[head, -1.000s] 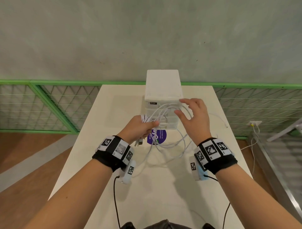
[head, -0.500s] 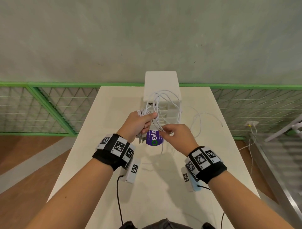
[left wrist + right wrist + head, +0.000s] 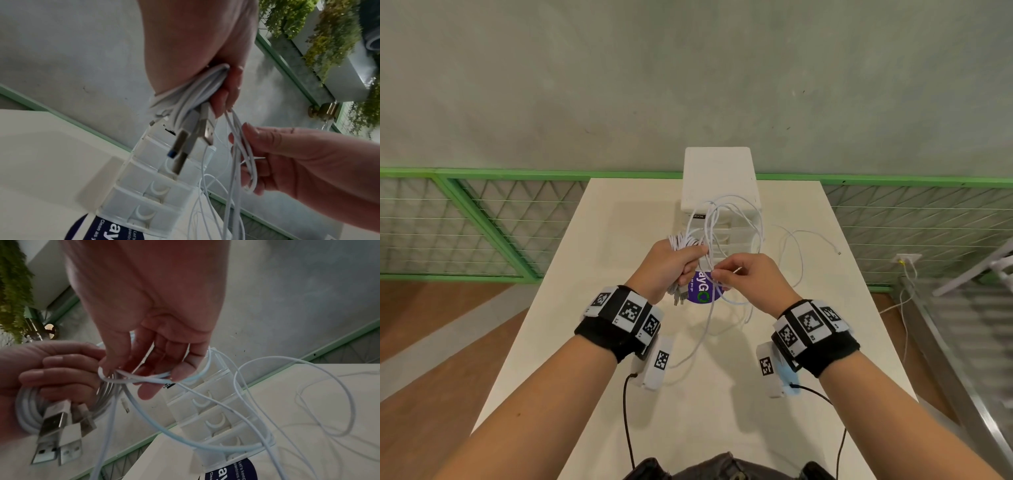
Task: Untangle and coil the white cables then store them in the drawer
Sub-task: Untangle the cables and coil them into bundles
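My left hand [image 3: 671, 270] [image 3: 222, 78] grips a coiled bundle of white cables [image 3: 683, 241] [image 3: 191, 94] [image 3: 30, 410], with USB plugs [image 3: 191, 139] [image 3: 55, 431] hanging below the fist. My right hand [image 3: 743, 277] [image 3: 156, 366] [image 3: 267, 159] pinches loose white cable strands [image 3: 133, 378] [image 3: 236, 146] just right of the left fist. Loops of cable [image 3: 739, 219] rise in front of the white drawer unit [image 3: 719, 178] [image 3: 156, 186] [image 3: 216, 410] and trail onto the table [image 3: 619, 222] to the right. All drawers look closed.
A purple round sticker [image 3: 702, 291] lies on the table in front of the drawer unit. One cable end [image 3: 837, 251] lies far right on the tabletop. A green railing [image 3: 482, 171] and grey wall stand behind the table. Black wires hang from my wrist cameras.
My right hand came down from the drawer unit's front to beside the left fist and now pinches loose strands. The loops lifted up in front of the drawers.
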`<state>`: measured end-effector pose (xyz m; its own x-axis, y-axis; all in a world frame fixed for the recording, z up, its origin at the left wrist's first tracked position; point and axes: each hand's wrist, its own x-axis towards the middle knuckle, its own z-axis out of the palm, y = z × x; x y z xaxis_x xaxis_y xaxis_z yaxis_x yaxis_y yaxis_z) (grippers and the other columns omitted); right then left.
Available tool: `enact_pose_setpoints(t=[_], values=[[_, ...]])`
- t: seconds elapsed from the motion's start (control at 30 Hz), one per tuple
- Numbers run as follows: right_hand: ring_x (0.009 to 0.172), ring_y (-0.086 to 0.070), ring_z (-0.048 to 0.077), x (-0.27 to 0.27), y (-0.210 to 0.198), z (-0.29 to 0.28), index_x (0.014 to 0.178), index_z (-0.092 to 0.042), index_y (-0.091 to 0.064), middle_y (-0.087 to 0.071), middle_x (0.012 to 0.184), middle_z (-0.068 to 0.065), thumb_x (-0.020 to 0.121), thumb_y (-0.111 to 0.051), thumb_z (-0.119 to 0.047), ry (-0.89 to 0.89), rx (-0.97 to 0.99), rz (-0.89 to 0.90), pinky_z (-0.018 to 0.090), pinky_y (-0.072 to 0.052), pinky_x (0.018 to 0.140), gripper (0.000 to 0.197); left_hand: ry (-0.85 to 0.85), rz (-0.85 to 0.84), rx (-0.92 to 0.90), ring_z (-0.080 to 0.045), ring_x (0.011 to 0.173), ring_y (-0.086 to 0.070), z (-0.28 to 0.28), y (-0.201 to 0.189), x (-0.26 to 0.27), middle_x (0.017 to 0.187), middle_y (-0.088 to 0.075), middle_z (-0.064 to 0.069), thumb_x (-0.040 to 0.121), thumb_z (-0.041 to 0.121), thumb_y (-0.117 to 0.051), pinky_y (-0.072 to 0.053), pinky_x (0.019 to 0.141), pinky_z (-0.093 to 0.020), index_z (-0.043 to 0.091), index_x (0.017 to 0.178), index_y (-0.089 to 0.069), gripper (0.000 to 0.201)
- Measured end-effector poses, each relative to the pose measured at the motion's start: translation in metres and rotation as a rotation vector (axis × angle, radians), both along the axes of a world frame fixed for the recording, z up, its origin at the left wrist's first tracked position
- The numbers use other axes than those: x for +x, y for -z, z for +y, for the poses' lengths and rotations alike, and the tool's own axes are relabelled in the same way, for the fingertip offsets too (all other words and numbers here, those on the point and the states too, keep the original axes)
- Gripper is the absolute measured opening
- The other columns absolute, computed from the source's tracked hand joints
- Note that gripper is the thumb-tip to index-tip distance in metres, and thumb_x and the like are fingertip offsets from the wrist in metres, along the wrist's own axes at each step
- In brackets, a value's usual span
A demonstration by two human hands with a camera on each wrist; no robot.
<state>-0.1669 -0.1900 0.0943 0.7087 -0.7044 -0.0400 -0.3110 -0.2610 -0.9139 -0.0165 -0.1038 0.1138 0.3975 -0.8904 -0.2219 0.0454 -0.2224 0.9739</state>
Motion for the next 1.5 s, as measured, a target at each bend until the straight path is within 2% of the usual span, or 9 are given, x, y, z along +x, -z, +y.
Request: enact_pose_setpoints(t=[0.1,0.27,0.5,0.7,0.9,1.23,1.33,1.4,1.5], values=[[0.063,-0.061,0.008,0.001,-0.001,0.0,0.076,-0.013,-0.065,-0.067,0.072,-0.001,0.081,-0.069,-0.024,-0.009,0.06,-0.044,0.019,-0.05,0.065,0.013,0.004,0.015,-0.004,-0.013,0.033,-0.03,0.0,-0.002,0.0,0.038,-0.033,0.002,0.09,0.013,-0.058,-0.028,0.04,-0.023,0.015,0.047,-0.037,0.047],[0.071,-0.059,0.011,0.002,0.004,0.001,0.079,-0.016,-0.062,-0.064,0.075,-0.003,0.084,-0.065,-0.026,-0.076,0.076,-0.038,0.033,-0.049,0.076,0.012,0.08,-0.047,0.003,-0.018,0.036,-0.03,-0.004,-0.004,-0.005,0.042,-0.032,-0.004,0.086,0.024,-0.065,-0.029,0.042,-0.024,0.013,0.05,-0.038,0.046],[0.068,-0.057,0.008,0.001,-0.001,0.0,0.081,-0.011,-0.06,-0.063,0.074,-0.002,0.082,-0.068,-0.015,-0.092,0.056,-0.132,0.017,-0.048,0.069,0.009,0.139,-0.046,0.027,-0.02,0.04,-0.027,-0.003,-0.006,-0.003,0.041,-0.031,-0.006,0.088,0.038,-0.061,-0.031,0.043,-0.025,0.013,0.046,-0.036,0.055],[0.07,-0.059,0.021,0.0,-0.002,-0.002,0.086,-0.009,-0.058,-0.064,0.074,0.007,0.083,-0.063,-0.002,-0.064,0.152,-0.216,0.034,-0.049,0.075,0.009,0.174,-0.032,0.036,-0.015,0.036,-0.031,0.0,0.0,-0.005,0.043,-0.033,-0.001,0.091,0.029,-0.06,-0.022,0.045,-0.027,0.014,0.053,-0.044,0.044],[0.067,-0.062,0.014,-0.002,0.0,-0.001,0.103,-0.005,-0.058,-0.068,0.076,0.004,0.084,-0.062,-0.002,-0.063,0.209,-0.217,0.023,-0.052,0.07,0.019,0.175,-0.027,0.02,-0.016,0.035,-0.03,-0.002,-0.002,-0.007,0.043,-0.032,-0.002,0.092,0.023,-0.055,-0.026,0.038,-0.021,0.006,0.058,-0.046,0.039],[0.051,-0.054,0.007,-0.014,-0.021,-0.029,0.102,-0.029,-0.062,-0.054,0.085,0.008,0.096,-0.04,-0.011,0.251,-0.078,-0.369,0.019,-0.047,0.052,0.029,0.041,-0.306,0.159,-0.014,0.034,-0.033,-0.003,0.02,0.009,0.04,-0.042,0.003,0.084,0.038,-0.068,-0.026,0.039,-0.019,0.013,0.058,-0.042,0.044],[0.06,-0.047,0.003,-0.018,-0.016,-0.04,0.096,-0.04,-0.063,-0.051,0.082,-0.004,0.094,-0.047,-0.017,0.258,-0.243,-0.239,0.016,-0.04,0.062,0.029,0.006,-0.315,0.194,-0.015,0.033,-0.034,-0.002,0.023,0.017,0.04,-0.044,0.002,0.083,0.039,-0.069,-0.027,0.039,-0.019,0.013,0.059,-0.044,0.043],[0.067,-0.049,-0.002,-0.024,-0.011,-0.042,0.096,-0.034,-0.065,-0.054,0.084,-0.007,0.091,-0.053,-0.017,0.264,-0.323,-0.173,0.01,-0.037,0.067,0.022,-0.046,-0.287,0.194,-0.015,0.033,-0.033,-0.003,0.022,0.023,0.044,-0.044,-0.001,0.083,0.034,-0.07,-0.026,0.039,-0.02,0.012,0.06,-0.043,0.041],[0.07,-0.052,0.005,-0.035,-0.004,-0.043,0.092,-0.024,-0.07,-0.061,0.078,-0.007,0.088,-0.059,-0.03,0.273,-0.468,0.064,0.021,-0.039,0.068,0.013,-0.117,-0.4,0.218,-0.016,0.038,-0.033,-0.001,0.02,0.033,0.05,-0.04,-0.005,0.084,0.031,-0.069,-0.026,0.039,-0.021,0.012,0.06,-0.039,0.043]])
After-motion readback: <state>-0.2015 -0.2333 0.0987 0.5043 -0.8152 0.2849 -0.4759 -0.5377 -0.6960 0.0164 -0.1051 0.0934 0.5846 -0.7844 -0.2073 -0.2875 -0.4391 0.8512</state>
